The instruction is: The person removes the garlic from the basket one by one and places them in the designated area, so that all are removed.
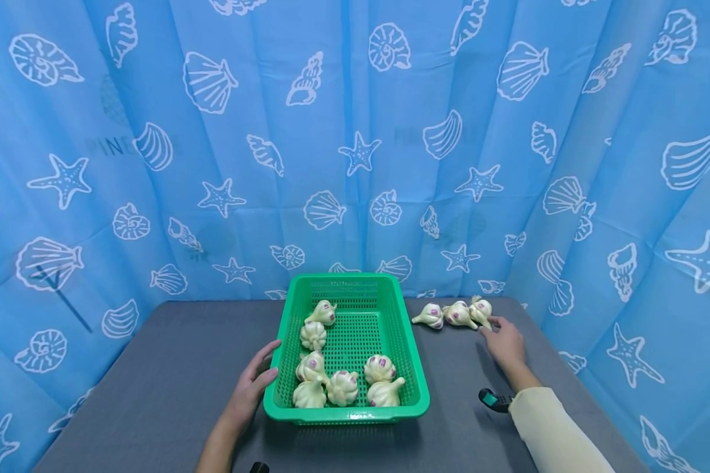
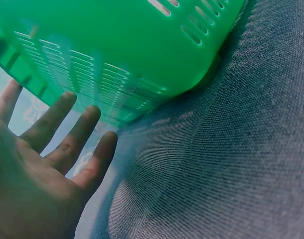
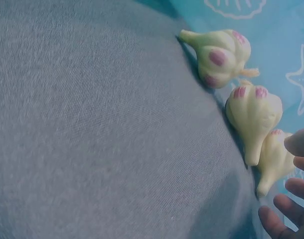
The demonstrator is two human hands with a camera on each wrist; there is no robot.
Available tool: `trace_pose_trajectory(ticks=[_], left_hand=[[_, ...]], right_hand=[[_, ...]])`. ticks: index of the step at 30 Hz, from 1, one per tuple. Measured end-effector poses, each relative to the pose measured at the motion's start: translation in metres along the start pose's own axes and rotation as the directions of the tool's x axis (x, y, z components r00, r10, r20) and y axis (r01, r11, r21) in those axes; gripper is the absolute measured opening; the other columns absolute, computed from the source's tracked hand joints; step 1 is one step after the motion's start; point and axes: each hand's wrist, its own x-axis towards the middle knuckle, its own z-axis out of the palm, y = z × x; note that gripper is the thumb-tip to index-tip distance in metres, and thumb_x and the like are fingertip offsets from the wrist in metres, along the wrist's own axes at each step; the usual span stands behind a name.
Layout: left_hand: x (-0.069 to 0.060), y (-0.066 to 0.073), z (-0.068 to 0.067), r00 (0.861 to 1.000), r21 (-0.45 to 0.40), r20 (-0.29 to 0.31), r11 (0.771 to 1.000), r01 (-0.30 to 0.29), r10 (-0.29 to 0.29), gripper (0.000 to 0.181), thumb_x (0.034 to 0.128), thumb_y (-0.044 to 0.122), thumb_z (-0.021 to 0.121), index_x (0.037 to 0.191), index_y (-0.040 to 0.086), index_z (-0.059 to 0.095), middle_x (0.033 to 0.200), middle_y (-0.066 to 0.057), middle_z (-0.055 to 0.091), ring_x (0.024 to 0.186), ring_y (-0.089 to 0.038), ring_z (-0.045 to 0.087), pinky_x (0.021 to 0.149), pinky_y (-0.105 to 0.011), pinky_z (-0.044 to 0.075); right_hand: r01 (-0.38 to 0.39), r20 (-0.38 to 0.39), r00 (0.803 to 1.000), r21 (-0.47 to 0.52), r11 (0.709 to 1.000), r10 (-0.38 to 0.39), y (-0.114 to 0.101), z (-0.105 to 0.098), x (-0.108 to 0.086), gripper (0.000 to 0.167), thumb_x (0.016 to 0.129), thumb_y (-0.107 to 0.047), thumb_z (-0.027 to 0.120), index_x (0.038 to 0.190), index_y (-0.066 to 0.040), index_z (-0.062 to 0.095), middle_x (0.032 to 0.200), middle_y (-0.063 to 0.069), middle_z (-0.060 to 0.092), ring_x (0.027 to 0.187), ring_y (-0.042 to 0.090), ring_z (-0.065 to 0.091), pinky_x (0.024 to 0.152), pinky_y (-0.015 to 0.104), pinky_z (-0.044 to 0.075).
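Note:
A green basket (image 1: 355, 414) holds several garlic bulbs (image 1: 342, 387), mostly along its left side and near end. My left hand (image 1: 244, 394) is at the basket's left wall, fingers spread and fairly straight; in the left wrist view the hand (image 2: 57, 159) lies beside the basket wall (image 2: 107, 55). Right of the basket, three garlic bulbs (image 1: 430, 316) lie in a row. My right hand (image 1: 505, 343) reaches to the rightmost bulb (image 1: 481, 311), its fingertips close beside it. In the right wrist view the fingers (image 3: 297, 145) are parted near that bulb (image 3: 275, 158); whether they touch it is unclear.
A grey cloth (image 1: 189, 368) covers the table, with a blue shell-patterned curtain (image 1: 355, 164) behind and at both sides. A dark strap with a teal part (image 1: 496, 400) sticks out by the right wrist. A small black object (image 1: 260, 467) shows at the bottom edge.

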Motion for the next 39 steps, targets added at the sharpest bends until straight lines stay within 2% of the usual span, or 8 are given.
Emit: trace_pose_trajectory(ticks=[13,24,31,34,39], left_hand=[[-0.001,0.0,0.001,1.0,0.032,-0.001,0.999,-0.021,0.021,0.049,0.102,0.017,0.048,0.15,0.012,0.037,0.138,-0.022,0.044,0.121,-0.034,0.047,0.088,-0.038,0.046],[-0.001,-0.002,0.001,1.0,0.025,-0.002,0.999,-0.022,0.022,0.05,0.101,0.016,0.049,0.15,0.014,0.037,0.139,-0.021,0.044,0.123,-0.037,0.045,0.089,-0.04,0.045],[-0.003,0.003,0.002,1.0,0.006,0.006,1.0,-0.016,0.016,0.049,0.102,0.017,0.048,0.15,0.012,0.036,0.139,-0.024,0.043,0.122,-0.038,0.045,0.089,-0.041,0.046],[-0.002,0.001,0.001,1.0,0.013,0.005,1.0,-0.018,0.018,0.049,0.1022,0.017,0.047,0.15,0.012,0.036,0.139,-0.023,0.043,0.121,-0.035,0.047,0.088,-0.039,0.047],[-0.001,-0.001,0.001,1.0,0.016,0.006,1.0,-0.015,0.015,0.05,0.1019,0.017,0.048,0.15,0.014,0.036,0.139,-0.021,0.043,0.12,-0.031,0.048,0.088,-0.036,0.047]], right_hand=[[0.08,-0.032,0.997,0.117,0.99,-0.077,-0.029,-0.004,0.005,0.039,0.096,-0.021,0.058,0.127,0.001,0.059,0.127,0.026,0.056,0.11,0.041,0.056,0.085,0.051,0.044],[0.097,0.033,0.994,0.185,0.978,-0.105,-0.07,-0.005,0.006,0.04,0.099,-0.022,0.056,0.131,0.001,0.056,0.133,0.024,0.052,0.12,0.04,0.048,0.092,0.052,0.041],[0.094,0.1,0.987,0.272,0.958,-0.125,-0.099,-0.004,-0.001,0.039,0.1,-0.021,0.056,0.133,0.001,0.054,0.133,0.022,0.052,0.107,0.036,0.055,0.079,0.041,0.049],[0.111,0.11,0.983,0.29,0.951,-0.148,-0.109,-0.001,-0.004,0.039,0.099,-0.02,0.056,0.133,0.0,0.054,0.134,0.022,0.051,0.108,0.038,0.056,0.081,0.042,0.05],[0.187,0.089,0.971,0.288,0.939,-0.221,-0.121,0.003,-0.007,0.037,0.099,-0.019,0.058,0.132,-0.002,0.056,0.134,0.021,0.052,0.118,0.038,0.052,0.09,0.047,0.045]])
